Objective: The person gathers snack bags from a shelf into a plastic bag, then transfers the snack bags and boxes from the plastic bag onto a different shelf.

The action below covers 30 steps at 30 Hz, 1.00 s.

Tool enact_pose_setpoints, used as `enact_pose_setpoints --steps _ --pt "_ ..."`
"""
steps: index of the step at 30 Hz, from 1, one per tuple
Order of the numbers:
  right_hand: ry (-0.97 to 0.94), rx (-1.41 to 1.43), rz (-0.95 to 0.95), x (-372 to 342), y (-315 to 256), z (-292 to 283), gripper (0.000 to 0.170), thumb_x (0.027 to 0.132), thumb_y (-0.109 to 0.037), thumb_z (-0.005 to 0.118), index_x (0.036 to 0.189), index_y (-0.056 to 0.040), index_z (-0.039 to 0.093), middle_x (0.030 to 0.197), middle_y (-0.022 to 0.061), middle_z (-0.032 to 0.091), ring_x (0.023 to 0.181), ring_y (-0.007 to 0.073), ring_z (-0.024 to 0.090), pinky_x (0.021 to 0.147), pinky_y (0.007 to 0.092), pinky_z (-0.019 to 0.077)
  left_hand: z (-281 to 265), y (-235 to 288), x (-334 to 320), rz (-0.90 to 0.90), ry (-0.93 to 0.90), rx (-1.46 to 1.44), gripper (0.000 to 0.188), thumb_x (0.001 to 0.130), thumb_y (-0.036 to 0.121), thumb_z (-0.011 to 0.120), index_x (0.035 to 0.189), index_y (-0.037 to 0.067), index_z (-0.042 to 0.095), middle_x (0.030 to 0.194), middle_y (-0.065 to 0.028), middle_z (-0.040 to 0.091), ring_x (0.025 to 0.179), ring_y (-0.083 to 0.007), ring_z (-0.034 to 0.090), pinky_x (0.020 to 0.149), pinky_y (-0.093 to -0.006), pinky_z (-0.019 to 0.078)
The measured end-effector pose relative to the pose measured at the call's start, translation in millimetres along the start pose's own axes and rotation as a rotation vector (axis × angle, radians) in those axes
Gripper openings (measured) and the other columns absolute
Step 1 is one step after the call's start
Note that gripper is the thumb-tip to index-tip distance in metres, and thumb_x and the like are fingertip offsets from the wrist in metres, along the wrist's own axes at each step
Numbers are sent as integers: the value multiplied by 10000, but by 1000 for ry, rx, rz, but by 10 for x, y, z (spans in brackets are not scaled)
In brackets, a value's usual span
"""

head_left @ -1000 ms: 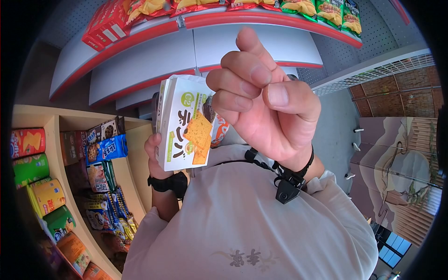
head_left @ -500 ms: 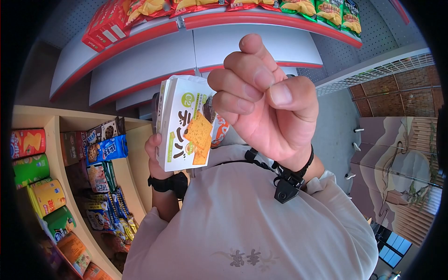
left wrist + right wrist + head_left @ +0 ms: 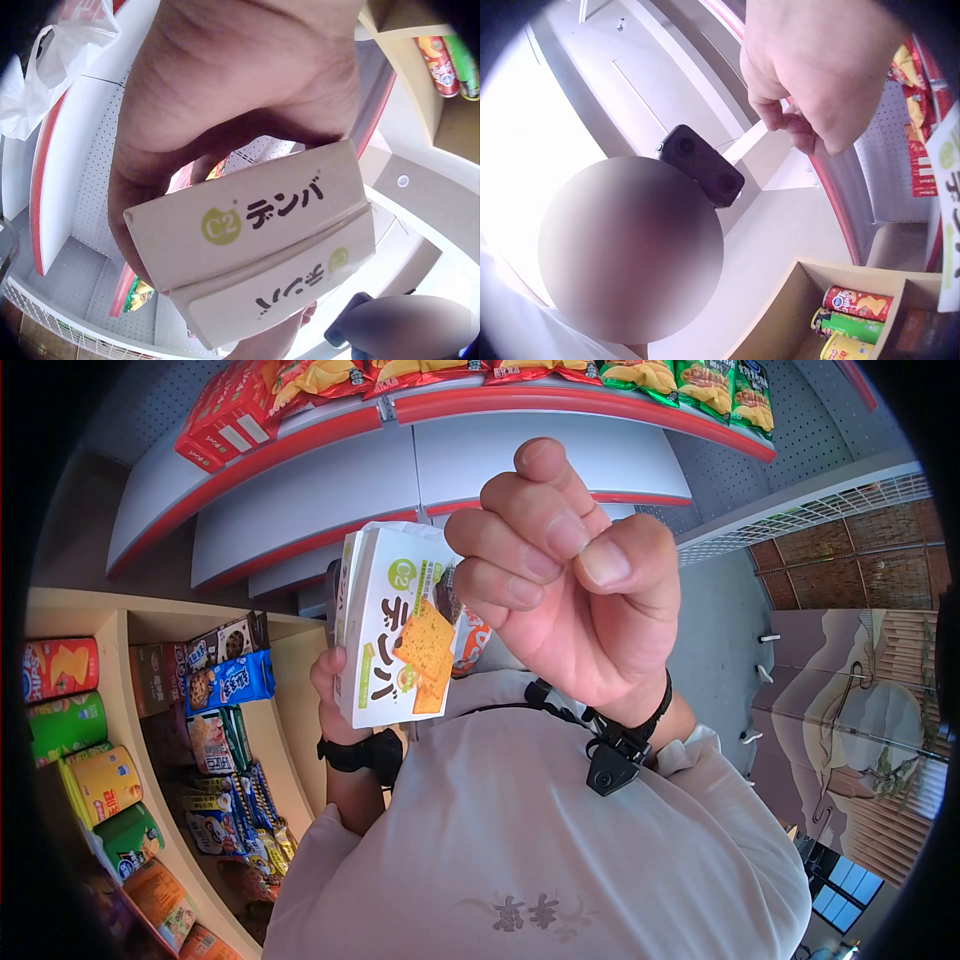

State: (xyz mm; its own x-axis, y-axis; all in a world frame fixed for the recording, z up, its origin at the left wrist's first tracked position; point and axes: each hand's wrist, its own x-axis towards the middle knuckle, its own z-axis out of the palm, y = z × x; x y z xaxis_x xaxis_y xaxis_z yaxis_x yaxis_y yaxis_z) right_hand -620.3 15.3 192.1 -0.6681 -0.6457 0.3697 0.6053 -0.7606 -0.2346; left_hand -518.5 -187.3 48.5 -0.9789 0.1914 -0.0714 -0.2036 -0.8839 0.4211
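My left hand (image 3: 324,678) grips a white box of crackers (image 3: 385,705) with green and black lettering, seen at the left of centre in the head view. In the left wrist view, that box's printed end (image 3: 292,202) faces the camera below the palm. Beside the box my right hand (image 3: 590,585) is raised with nothing in it. Its index finger is bent upward, the other fingers are curled, and the thumb lies against them. Part of an orange-and-white package (image 3: 470,643) shows behind the box.
A wooden shelf unit (image 3: 118,622) on the left holds snack cans (image 3: 104,780) and packets (image 3: 232,678). Ahead, a white shelf with a red edge (image 3: 560,400) carries chip bags (image 3: 705,388) and a red carton (image 3: 225,420). A wire rack (image 3: 800,510) stands at the right.
My right hand has dropped slightly, its index fingertip lower than before. The left hand and the box of crackers have hardly moved.
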Motion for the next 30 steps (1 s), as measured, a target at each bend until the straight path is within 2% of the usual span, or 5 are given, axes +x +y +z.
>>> enact_pose_setpoints --steps 2,7,20,30 --pt "-8 2 -1 0 0 4 503 738 -18 528 1239 -56 532 778 -51 430 735 108 359 711 245 371 -38 2 -3 -3 -23 -7 708 825 514 520 1324 15 458 1273 -136 558 1127 -263 565 997 -399 428" --pt "111 -20 -14 -8 10 73 487 753 -3 542 1238 -52 528 823 -42 461 749 110 357 733 247 378 -34 3 -18 6 16 57 711 830 517 514 1332 17 450 1282 -132 552 1135 -261 561 999 -398 425" --pt "183 -25 -47 -14 6 116 448 768 25 565 1207 -55 535 871 -34 488 800 114 380 765 245 394 90 -19 -29 27 39 62 738 845 534 478 1360 9 412 1311 -135 529 1161 -255 543 1012 -391 411" --pt "252 -12 -57 -22 9 135 429 764 40 581 1177 -65 533 854 -25 489 799 117 406 776 245 402 106 -27 10 14 26 48 755 819 514 521 1361 0 407 1309 -152 528 1155 -262 548 1008 -388 415"
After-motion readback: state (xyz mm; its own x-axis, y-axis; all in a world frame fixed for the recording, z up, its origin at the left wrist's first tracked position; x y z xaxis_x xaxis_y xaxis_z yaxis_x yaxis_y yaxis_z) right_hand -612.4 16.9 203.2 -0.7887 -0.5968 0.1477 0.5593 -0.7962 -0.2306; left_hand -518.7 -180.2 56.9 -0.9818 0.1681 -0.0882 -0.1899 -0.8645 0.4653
